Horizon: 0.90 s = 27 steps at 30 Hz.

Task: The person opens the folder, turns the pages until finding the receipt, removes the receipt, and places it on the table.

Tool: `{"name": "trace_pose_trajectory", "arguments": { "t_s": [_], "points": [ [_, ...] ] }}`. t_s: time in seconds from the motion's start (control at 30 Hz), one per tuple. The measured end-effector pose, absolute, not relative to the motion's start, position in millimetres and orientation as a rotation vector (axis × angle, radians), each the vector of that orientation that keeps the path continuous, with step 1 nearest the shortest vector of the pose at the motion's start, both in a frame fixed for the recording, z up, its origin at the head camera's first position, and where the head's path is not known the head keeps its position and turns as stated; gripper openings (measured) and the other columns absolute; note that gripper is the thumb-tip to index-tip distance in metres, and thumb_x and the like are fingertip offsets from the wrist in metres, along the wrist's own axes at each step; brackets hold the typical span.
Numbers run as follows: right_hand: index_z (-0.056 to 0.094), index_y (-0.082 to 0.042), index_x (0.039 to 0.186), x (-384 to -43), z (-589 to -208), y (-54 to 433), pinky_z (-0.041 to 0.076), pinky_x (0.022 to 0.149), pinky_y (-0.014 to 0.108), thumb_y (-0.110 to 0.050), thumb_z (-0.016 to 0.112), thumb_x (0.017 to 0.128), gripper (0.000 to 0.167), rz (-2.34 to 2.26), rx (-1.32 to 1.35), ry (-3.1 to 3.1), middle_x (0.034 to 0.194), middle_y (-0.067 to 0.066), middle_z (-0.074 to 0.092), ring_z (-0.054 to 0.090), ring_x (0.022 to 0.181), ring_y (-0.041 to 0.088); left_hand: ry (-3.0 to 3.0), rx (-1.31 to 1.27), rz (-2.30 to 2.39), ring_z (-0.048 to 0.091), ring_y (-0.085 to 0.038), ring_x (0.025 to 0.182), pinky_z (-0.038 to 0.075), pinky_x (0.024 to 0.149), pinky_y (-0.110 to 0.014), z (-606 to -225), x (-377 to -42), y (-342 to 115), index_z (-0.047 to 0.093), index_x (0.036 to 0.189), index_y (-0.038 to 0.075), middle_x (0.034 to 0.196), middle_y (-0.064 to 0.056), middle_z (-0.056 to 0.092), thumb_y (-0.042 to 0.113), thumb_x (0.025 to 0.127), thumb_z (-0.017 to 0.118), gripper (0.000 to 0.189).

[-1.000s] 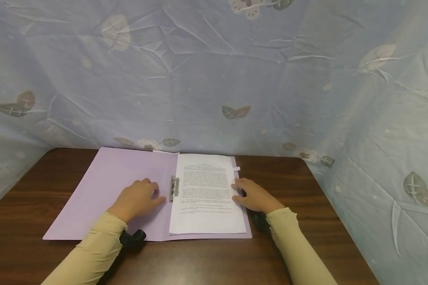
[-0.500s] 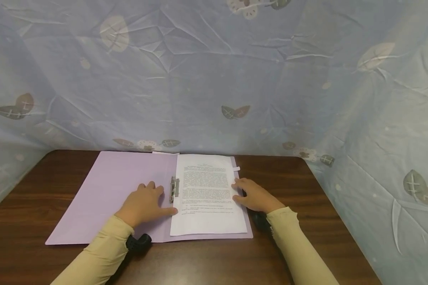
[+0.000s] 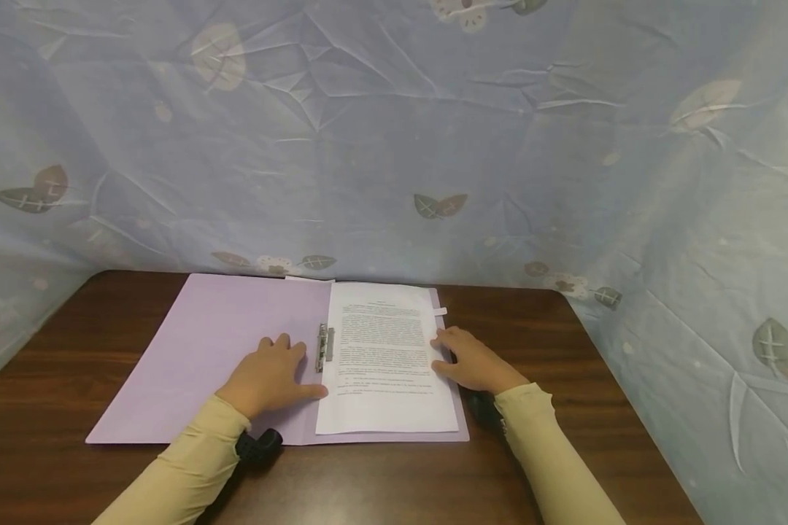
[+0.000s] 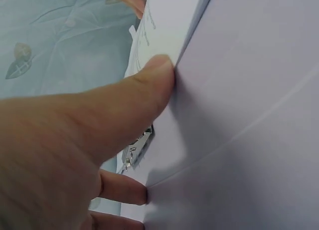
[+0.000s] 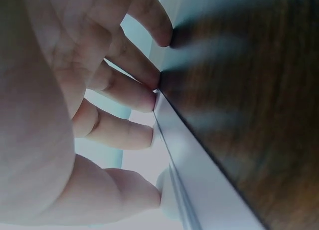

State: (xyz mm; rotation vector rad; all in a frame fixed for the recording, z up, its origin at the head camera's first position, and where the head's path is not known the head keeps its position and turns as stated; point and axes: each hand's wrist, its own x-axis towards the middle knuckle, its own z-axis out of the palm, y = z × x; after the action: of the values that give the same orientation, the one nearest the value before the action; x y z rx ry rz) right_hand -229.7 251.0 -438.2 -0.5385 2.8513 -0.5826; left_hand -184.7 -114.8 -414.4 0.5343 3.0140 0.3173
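A lilac folder lies opened flat on the table, with a stack of printed paper on its right half. A metal clip sits at the stack's left edge, beside the fold. My left hand is spread over the left half, its thumb touching the stack's left edge below the clip; in the left wrist view the thumb presses at that edge. My right hand rests at the stack's right edge. In the right wrist view its fingers reach down, relaxed, along the paper and folder edges.
The brown wooden table extends in front and on both sides of the folder. A patterned cloth hangs close behind the table's back edge and along the right. A small white tab sticks out at the folder's right side.
My left hand has moved slightly right and spread its fingers, bringing the thumb to the paper's left edge. My right hand stays at the right edge.
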Motion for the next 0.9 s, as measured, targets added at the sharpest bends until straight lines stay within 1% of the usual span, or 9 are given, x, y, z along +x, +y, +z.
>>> {"name": "trace_pose_trajectory", "arguments": {
  "t_s": [0.1,0.2,0.3,0.4,0.5,0.6,0.7,0.9],
  "points": [
    [0.063,-0.005,0.132,-229.4,-437.9,252.0,0.048,0.103,0.047,-0.024,0.07,0.098,0.04,-0.591,-0.541,2.861,0.132,0.011,0.055,0.053,0.114,0.024,2.998,0.543,0.311,0.053,-0.036,0.09,0.053,0.072,-0.054,-415.3,-184.7,-114.2,0.064,0.116,0.001,0.104,-0.02,0.057,0.069,0.076,0.078,0.081],
    [0.067,-0.006,0.122,-229.2,-436.7,252.6,0.049,0.091,0.042,-0.023,0.071,0.097,0.031,-0.601,-0.524,2.881,0.116,0.007,0.055,0.052,0.102,0.021,2.99,0.546,0.299,0.053,-0.037,0.092,0.053,0.073,-0.054,-417.6,-184.7,-112.9,0.063,0.119,0.0,0.107,-0.02,0.057,0.07,0.075,0.078,0.084],
    [0.07,-0.008,0.114,-228.5,-434.2,252.5,0.048,0.084,0.039,-0.023,0.071,0.096,0.023,-0.611,-0.5,2.902,0.107,0.005,0.055,0.051,0.095,0.02,2.981,0.552,0.3,0.052,-0.037,0.094,0.053,0.074,-0.054,-418.2,-184.5,-111.0,0.063,0.122,0.0,0.11,-0.021,0.057,0.07,0.075,0.078,0.086],
    [0.072,-0.011,0.105,-228.1,-432.1,252.1,0.047,0.08,0.038,-0.022,0.071,0.095,0.015,-0.618,-0.489,2.923,0.102,0.004,0.055,0.051,0.092,0.019,2.973,0.549,0.312,0.052,-0.038,0.096,0.053,0.076,-0.054,-417.2,-183.4,-109.0,0.062,0.125,-0.001,0.112,-0.022,0.057,0.069,0.074,0.08,0.088],
    [0.072,-0.014,0.096,-227.9,-430.3,251.5,0.046,0.077,0.038,-0.02,0.07,0.095,0.007,-0.627,-0.472,2.941,0.097,0.004,0.055,0.051,0.088,0.019,2.967,0.546,0.321,0.053,-0.038,0.097,0.053,0.078,-0.054,-415.9,-181.8,-107.4,0.062,0.127,-0.001,0.113,-0.023,0.057,0.067,0.073,0.082,0.089],
    [0.071,-0.016,0.088,-228.3,-429.4,251.1,0.045,0.075,0.037,-0.019,0.068,0.094,0.007,-0.639,-0.453,2.955,0.095,0.004,0.054,0.051,0.086,0.02,2.965,0.54,0.328,0.052,-0.037,0.096,0.053,0.079,-0.054,-414.0,-179.8,-106.6,0.063,0.126,0.0,0.113,-0.023,0.057,0.065,0.072,0.084,0.087],
    [0.07,-0.016,0.086,-229.2,-429.8,251.2,0.044,0.075,0.037,-0.018,0.068,0.095,0.009,-0.654,-0.436,2.959,0.095,0.005,0.054,0.051,0.086,0.021,2.969,0.532,0.331,0.052,-0.036,0.095,0.053,0.079,-0.053,-413.0,-178.4,-106.6,0.063,0.125,0.001,0.112,-0.022,0.057,0.063,0.072,0.085,0.085],
    [0.07,-0.016,0.086,-229.9,-431.2,249.9,0.044,0.075,0.037,-0.019,0.069,0.097,0.011,-0.671,-0.4,2.951,0.098,0.005,0.055,0.051,0.088,0.021,2.972,0.528,0.329,0.052,-0.036,0.095,0.053,0.078,-0.053,-412.8,-177.0,-106.8,0.063,0.127,-0.001,0.112,-0.023,0.057,0.063,0.071,0.086,0.088]
  ]
}}
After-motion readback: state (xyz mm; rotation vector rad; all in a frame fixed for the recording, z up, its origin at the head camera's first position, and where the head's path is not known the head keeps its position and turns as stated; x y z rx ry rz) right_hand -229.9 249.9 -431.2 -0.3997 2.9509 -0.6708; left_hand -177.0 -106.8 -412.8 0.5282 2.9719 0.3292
